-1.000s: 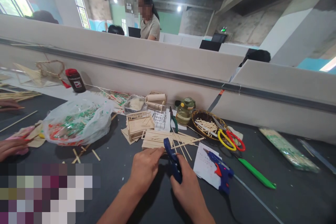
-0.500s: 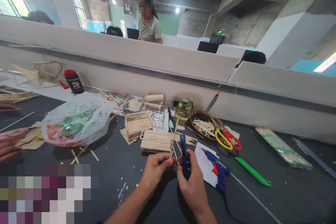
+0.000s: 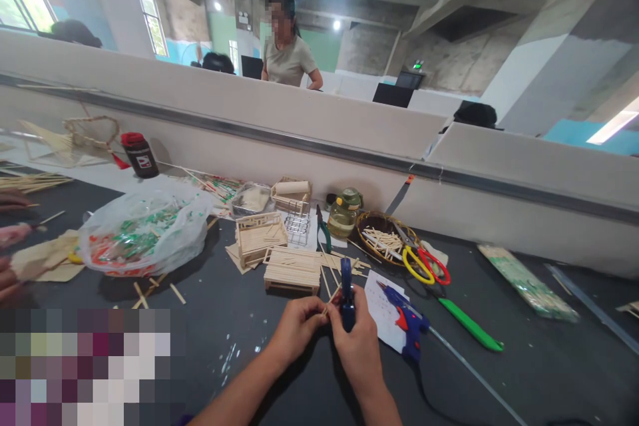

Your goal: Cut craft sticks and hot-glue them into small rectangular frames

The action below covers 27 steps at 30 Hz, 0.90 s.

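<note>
My left hand [image 3: 299, 323] pinches a thin wooden stick [image 3: 335, 294] with thumb and forefinger. Close beside it, my right hand [image 3: 355, 339] is wrapped round a dark blue hand tool [image 3: 346, 286] that looks like pliers. Its jaws are hidden by the fingers, and the fingertips of both hands nearly meet at the stick. Just beyond the hands lies a small slatted structure made of sticks [image 3: 292, 273]. Behind that sits a railed model of sticks [image 3: 260, 239]. Loose sticks [image 3: 327, 273] lie in front of my right hand.
On the right are a glue gun [image 3: 407, 319] on paper, scissors [image 3: 419, 266], a green cutter [image 3: 472, 325] and a packet of sticks [image 3: 526, 283]. A basket [image 3: 382, 239] and jar [image 3: 343, 213] stand behind. A plastic bag [image 3: 144, 233] and another person's hand [image 3: 7, 279] are left.
The stick in my left hand has tipped from nearly upright to a lower slant. My right hand and the blue tool have come closer to my left fingertips.
</note>
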### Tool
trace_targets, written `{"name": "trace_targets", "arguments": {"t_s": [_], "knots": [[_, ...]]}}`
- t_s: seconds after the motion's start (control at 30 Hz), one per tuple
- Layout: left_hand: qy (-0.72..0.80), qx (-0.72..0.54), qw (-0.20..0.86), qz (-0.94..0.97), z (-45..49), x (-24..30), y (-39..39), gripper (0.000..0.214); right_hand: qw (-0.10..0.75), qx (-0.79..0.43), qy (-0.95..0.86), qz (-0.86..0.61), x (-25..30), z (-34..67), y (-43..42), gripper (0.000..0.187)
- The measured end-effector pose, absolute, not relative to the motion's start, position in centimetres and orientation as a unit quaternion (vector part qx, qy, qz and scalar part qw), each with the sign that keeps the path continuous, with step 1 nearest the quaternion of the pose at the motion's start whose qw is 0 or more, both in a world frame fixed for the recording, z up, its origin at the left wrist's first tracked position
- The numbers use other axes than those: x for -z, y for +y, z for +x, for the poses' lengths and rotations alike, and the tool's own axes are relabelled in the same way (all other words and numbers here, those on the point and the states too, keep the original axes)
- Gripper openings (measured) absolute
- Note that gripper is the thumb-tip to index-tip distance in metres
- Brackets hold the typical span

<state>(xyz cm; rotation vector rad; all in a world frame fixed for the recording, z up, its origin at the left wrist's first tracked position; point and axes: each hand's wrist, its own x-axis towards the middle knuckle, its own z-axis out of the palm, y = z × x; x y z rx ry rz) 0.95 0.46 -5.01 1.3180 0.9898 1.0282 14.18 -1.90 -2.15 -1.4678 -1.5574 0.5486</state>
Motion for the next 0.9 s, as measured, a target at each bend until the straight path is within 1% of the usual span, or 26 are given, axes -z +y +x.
{"name": "trace_targets", "arguments": {"t_s": [0.2, 0.4, 0.6, 0.73, 0.9], "knots": [[0.395, -0.425, 0.574, 0.577, 0.6, 5.1, 0.6, 0.015, 0.447, -0.194, -0.644, -0.59, 2.2, 14.2, -1.8, 0.026], [0.372, -0.421, 0.589, 0.581, 0.2, 5.6, 0.9, 0.016, 0.425, -0.241, -0.664, -0.566, 1.7, 14.2, -2.0, 0.019], [0.379, -0.402, 0.604, 0.574, 0.0, 4.4, 0.8, 0.016, 0.427, -0.241, -0.673, -0.554, 1.5, 14.2, -2.1, 0.016], [0.362, -0.421, 0.631, 0.542, 0.2, 3.8, 0.7, 0.016, 0.423, -0.246, -0.686, -0.538, 1.5, 14.1, -2.2, 0.019], [0.392, -0.444, 0.609, 0.527, 0.7, 4.4, 0.5, 0.016, 0.422, -0.239, -0.687, -0.541, 1.6, 14.1, -2.2, 0.019]]}}
